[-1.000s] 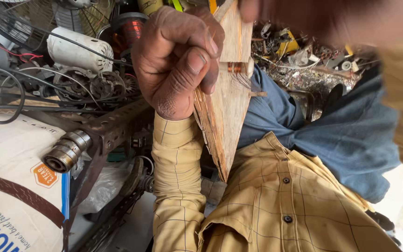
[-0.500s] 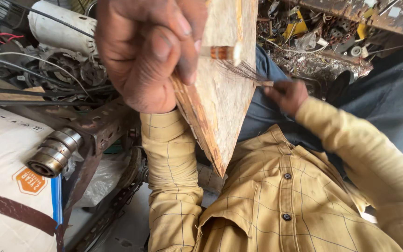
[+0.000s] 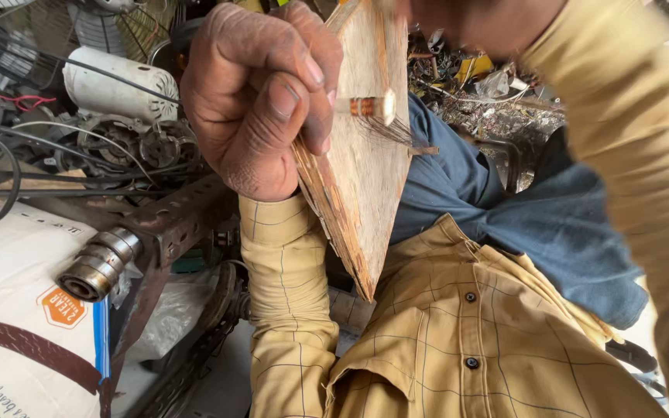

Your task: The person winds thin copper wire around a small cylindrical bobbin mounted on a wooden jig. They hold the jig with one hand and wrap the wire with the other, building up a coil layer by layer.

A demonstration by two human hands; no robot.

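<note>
- A pale, wedge-shaped plywood board (image 3: 365, 170) stands on edge in the upper middle of the frame, its pointed end aimed down toward the person's lap.
- A small coil of copper-coloured wire (image 3: 364, 107) is wound across the board's upper face, with thin loose strands fanning out to its lower right.
- The left hand (image 3: 253, 101), upper centre-left, has its fingers closed around the board's left edge, thumb pressed flat beside the coil.
- The right hand is cut off by the top edge of the frame; only its blurred yellow sleeve (image 3: 636, 155) shows at the right, so its fingers cannot be judged.
- Below the board lie a checked yellow shirt (image 3: 458, 348) and blue trousers (image 3: 551, 224).
- At lower left, a steel cylindrical shaft (image 3: 98, 267) juts from a rusty perforated metal bar (image 3: 172, 224) above a white printed sack (image 3: 17, 333).
- In the upper left sits a white motor housing (image 3: 114, 85) amid black cables.
</note>
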